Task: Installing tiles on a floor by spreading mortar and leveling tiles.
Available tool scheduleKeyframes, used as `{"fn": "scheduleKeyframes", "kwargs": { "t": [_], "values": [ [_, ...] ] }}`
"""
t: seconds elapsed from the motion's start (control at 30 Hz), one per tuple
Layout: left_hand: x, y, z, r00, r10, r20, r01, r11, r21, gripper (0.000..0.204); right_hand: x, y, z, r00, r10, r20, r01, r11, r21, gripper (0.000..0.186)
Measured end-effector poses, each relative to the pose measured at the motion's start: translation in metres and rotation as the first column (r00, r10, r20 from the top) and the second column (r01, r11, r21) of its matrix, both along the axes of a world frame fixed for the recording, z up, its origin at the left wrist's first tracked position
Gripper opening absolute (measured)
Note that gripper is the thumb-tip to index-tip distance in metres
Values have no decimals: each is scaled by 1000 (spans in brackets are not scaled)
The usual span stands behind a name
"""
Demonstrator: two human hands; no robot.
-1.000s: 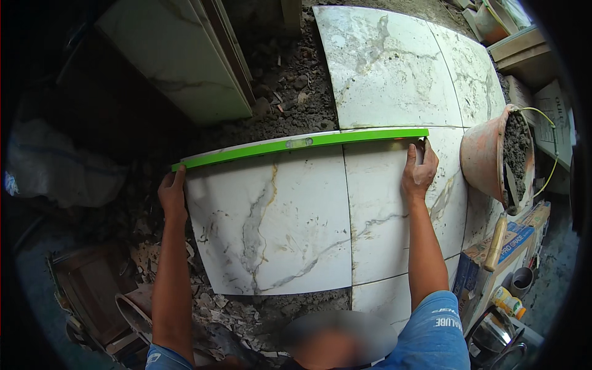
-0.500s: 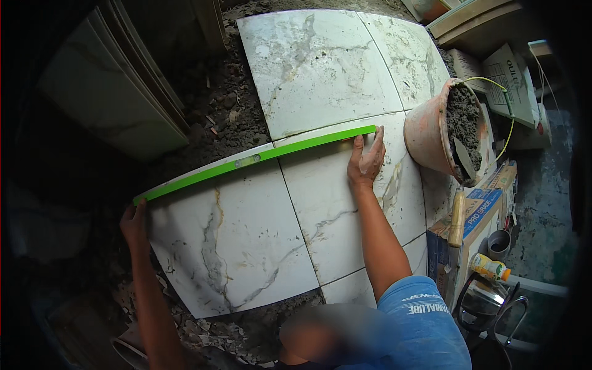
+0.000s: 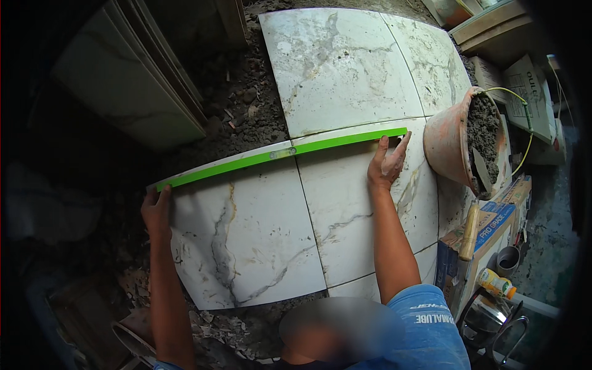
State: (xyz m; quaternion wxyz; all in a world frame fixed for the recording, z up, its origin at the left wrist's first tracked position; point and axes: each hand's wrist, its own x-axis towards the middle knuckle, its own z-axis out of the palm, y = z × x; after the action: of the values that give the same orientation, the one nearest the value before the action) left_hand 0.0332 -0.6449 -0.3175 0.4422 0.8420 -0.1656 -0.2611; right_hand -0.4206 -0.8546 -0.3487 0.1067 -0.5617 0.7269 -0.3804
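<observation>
A long green spirit level [image 3: 277, 154] lies across the far edge of two white marble-look floor tiles. My left hand [image 3: 156, 211] holds its left end at the corner of the left tile [image 3: 246, 240]. At the level's right end, my right hand [image 3: 386, 165] rests flat on the right tile [image 3: 351, 209] with fingers touching the level. Both forearms reach in from the lower edge.
More laid tiles [image 3: 345, 61] lie beyond the level. Bare mortar bed [image 3: 246, 105] lies at the upper left. Spare tiles [image 3: 129, 80] lean at the far left. An orange bucket of mortar with a trowel [image 3: 468, 148] stands at the right, beside cardboard boxes [image 3: 493, 228] and a wooden-handled tool [image 3: 470, 231].
The view has shifted, so the tiles and level sit a little more to the right in the picture. Both hands keep their places at the level's ends.
</observation>
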Motion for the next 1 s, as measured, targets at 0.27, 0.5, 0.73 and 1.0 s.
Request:
{"fn": "scheduleKeyframes", "kwargs": {
  "t": [0.27, 0.5, 0.73, 1.0],
  "values": [
    [0, 4, 11, 999, -37, -13, 36, 999, -18, 53, -2, -1, -3, 1000, -3, 24, 2, 1000, 13, 82],
    [-2, 4, 16, 1000, -23, 8, 23, 1000, 9, 48, -3, -1, -5, 1000, 1, -3, -1, 1000, 8, 83],
    [5, 10, 8, 999, -21, -26, 21, 1000, 8, 46, -3, -1, -5, 1000, 0, -5, -1, 999, -51, 83],
    [-2, 52, 9, 926, -220, 307, 135, 952, 275, 47, -2, 0, -4, 1000, -3, 31, 4, 999, -32, 83]
  ]
}}
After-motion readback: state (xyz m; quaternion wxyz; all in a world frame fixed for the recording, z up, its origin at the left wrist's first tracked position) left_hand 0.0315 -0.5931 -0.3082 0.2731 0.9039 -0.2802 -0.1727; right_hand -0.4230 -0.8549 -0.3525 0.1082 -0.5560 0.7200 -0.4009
